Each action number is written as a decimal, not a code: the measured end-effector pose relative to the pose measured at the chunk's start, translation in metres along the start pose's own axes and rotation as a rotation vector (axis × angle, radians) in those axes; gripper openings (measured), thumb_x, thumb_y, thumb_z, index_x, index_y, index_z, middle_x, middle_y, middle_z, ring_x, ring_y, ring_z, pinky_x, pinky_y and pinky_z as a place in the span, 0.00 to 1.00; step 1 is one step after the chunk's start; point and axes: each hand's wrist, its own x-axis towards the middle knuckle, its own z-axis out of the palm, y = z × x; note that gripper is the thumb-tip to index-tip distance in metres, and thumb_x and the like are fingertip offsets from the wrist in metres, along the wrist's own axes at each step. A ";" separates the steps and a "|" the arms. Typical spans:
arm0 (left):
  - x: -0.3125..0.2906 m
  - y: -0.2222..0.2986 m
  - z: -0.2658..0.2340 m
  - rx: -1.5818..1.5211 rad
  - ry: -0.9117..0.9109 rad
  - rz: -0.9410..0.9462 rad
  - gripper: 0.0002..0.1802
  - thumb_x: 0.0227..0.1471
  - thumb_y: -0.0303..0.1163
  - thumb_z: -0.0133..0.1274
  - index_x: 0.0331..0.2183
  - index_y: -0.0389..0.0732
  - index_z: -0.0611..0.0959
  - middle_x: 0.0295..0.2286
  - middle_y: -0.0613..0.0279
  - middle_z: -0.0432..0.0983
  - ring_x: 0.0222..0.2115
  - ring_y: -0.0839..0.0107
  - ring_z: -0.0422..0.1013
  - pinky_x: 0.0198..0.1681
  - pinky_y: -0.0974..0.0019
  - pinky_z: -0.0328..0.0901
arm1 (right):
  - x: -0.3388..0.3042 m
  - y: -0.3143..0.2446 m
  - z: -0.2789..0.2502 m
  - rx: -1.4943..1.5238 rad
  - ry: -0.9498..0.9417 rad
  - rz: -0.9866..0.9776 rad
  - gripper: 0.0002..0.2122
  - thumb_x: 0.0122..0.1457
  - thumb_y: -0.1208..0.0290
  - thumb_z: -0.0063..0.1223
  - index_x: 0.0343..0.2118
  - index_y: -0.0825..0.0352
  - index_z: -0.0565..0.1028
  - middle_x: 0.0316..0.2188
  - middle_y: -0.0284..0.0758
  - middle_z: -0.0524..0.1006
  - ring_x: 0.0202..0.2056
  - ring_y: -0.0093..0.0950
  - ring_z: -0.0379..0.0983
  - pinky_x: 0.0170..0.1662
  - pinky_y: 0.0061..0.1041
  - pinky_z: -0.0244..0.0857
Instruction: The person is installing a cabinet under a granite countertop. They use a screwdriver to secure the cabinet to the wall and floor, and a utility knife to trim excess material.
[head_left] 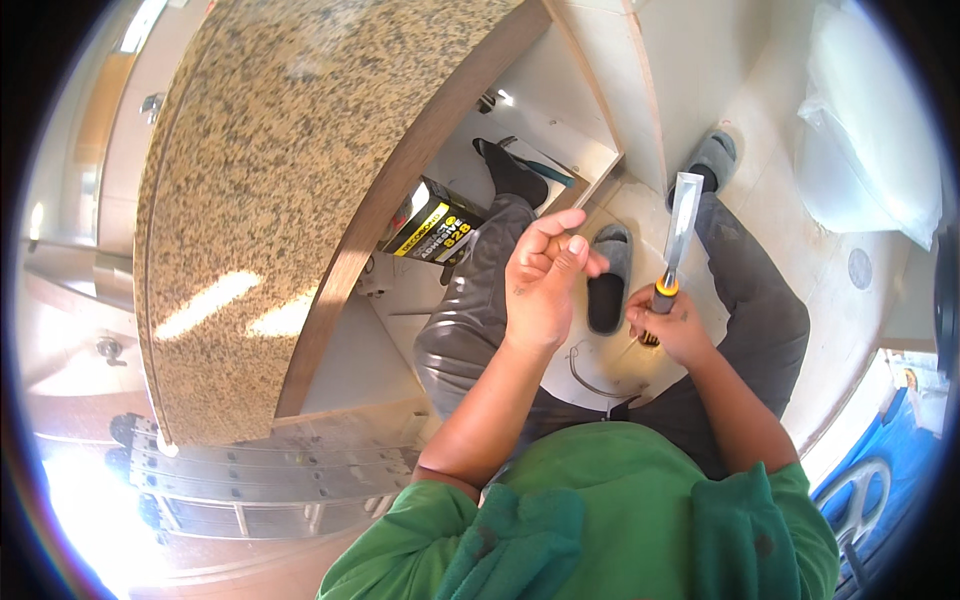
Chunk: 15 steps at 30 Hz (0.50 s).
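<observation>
My right hand [667, 328] is closed round the black and yellow handle of a chisel [683, 225]. Its wide, shiny metal blade points away from me, tilted slightly right. To the left, my left hand [540, 285] is raised with nothing visible in it; the fingers are partly bent and apart, and the thumb stands out. Beyond and between the hands lies a loose grey slipper [611, 275] on the floor. A rectangular black and yellow adhesive can [430, 222] stands beside my left knee, inside the cabinet opening.
A speckled granite countertop [290, 150] with a wooden edge overhangs the cabinet [560, 90] at left. My left foot, in a black sock, is inside it. An aluminium ladder [270, 485] lies at lower left. A white plastic-wrapped bundle [865, 140] and a blue object [890, 450] are at right.
</observation>
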 end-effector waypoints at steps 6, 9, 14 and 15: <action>-0.018 0.015 0.000 0.251 -0.184 0.040 0.27 0.58 0.32 0.58 0.57 0.34 0.71 0.42 0.59 0.78 0.45 0.70 0.72 0.54 0.62 0.64 | -0.030 -0.019 0.041 -0.037 -0.139 0.009 0.13 0.56 0.74 0.65 0.42 0.71 0.76 0.24 0.29 0.76 0.25 0.20 0.73 0.31 0.22 0.67; -0.031 0.023 -0.007 0.375 -0.297 0.017 0.19 0.59 0.30 0.58 0.50 0.34 0.79 0.42 0.59 0.78 0.41 0.74 0.73 0.45 0.67 0.68 | -0.041 -0.033 0.061 -0.093 -0.222 -0.016 0.13 0.57 0.73 0.64 0.43 0.71 0.76 0.24 0.29 0.76 0.26 0.20 0.74 0.32 0.22 0.68; -0.053 0.037 -0.006 0.287 -0.249 -0.072 0.09 0.62 0.28 0.54 0.41 0.35 0.84 0.36 0.62 0.79 0.23 0.84 0.71 0.22 0.77 0.65 | -0.042 -0.032 0.067 0.087 -0.492 -0.148 0.28 0.61 0.47 0.55 0.48 0.72 0.72 0.27 0.34 0.77 0.32 0.26 0.77 0.36 0.25 0.71; -0.058 0.042 -0.004 0.232 -0.240 -0.139 0.09 0.63 0.28 0.53 0.41 0.35 0.85 0.35 0.62 0.79 0.20 0.85 0.70 0.18 0.78 0.62 | -0.041 -0.037 0.070 0.177 -0.518 -0.133 0.31 0.61 0.42 0.52 0.49 0.73 0.71 0.28 0.36 0.77 0.33 0.28 0.77 0.37 0.26 0.71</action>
